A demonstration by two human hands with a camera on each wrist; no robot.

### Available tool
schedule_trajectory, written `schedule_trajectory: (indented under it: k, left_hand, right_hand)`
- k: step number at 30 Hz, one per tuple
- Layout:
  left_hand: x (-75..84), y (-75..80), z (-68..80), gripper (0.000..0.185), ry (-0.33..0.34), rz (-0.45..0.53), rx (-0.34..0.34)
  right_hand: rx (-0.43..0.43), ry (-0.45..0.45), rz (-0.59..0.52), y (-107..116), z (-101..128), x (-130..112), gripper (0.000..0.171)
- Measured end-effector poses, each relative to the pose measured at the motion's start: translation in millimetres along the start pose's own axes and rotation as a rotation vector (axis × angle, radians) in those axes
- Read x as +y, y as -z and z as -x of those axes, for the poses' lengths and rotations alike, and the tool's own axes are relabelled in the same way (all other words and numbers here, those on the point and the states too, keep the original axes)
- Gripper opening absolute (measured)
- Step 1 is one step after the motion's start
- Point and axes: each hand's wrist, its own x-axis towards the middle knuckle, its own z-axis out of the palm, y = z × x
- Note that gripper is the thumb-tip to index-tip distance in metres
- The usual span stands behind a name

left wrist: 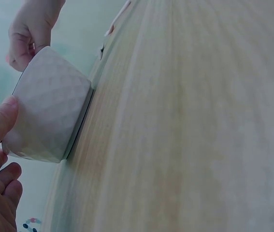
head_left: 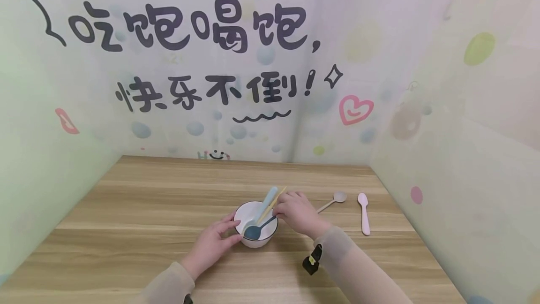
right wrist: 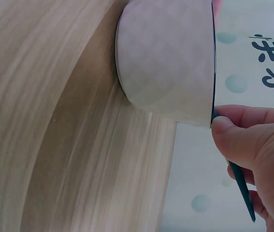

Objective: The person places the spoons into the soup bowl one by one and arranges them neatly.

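A white bowl (head_left: pixel 255 243) with a dark rim stands on the table, its outside faceted in the left wrist view. My left hand (head_left: pixel 213 243) holds it at the left, thumb against the near side and fingers at the rim. Over the right rim, my right hand (head_left: pixel 298 212) pinches the handle of a dark blue spoon (head_left: pixel 252 232), whose round head is in the bowl. The handle's end (right wrist: pixel 243 191) sticks out past my fingers in the right wrist view. A light blue handle (head_left: pixel 270 197) and a thin yellow stick-like utensil (head_left: pixel 266 212) lean in the bowl, their lower ends partly hidden.
Right of the bowl, a beige spoon (head_left: pixel 339 196) lies on the wooden table (head_left: pixel 126 219), its handle partly behind my right hand. Farther right lies a pale pink spoon (head_left: pixel 364 215). Printed walls (head_left: pixel 168 130) enclose the table at the back and both sides.
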Motion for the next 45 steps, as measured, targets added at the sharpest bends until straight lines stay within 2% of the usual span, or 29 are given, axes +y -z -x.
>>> schedule_trajectory:
  k: [6,18,34,40,45]
  left_hand:
    - [0.5,0.3,0.3,0.04,-0.001,-0.006,-0.003]
    - [0.8,1.2,1.6,0.04,0.005,-0.013,-0.002]
    - [0.3,0.6,0.2,0.04,0.003,-0.001,-0.007]
    - [-0.9,0.2,-0.2,0.04,-0.005,-0.013,-0.004]
    - [-2.2,-0.3,-0.1,0.04,-0.006,-0.025,0.002]
  right_hand:
    - [0.035,-0.004,0.022,-3,-1,0,0.012]
    - [0.186,-0.118,-0.032,-13,-2,3,0.009]
    - [0.239,-0.301,-0.016,-22,-7,4,0.01]
    - [0.245,-0.363,-0.079,-23,-2,6,0.01]
    - [0.281,-0.379,-0.099,-25,3,10,0.013]
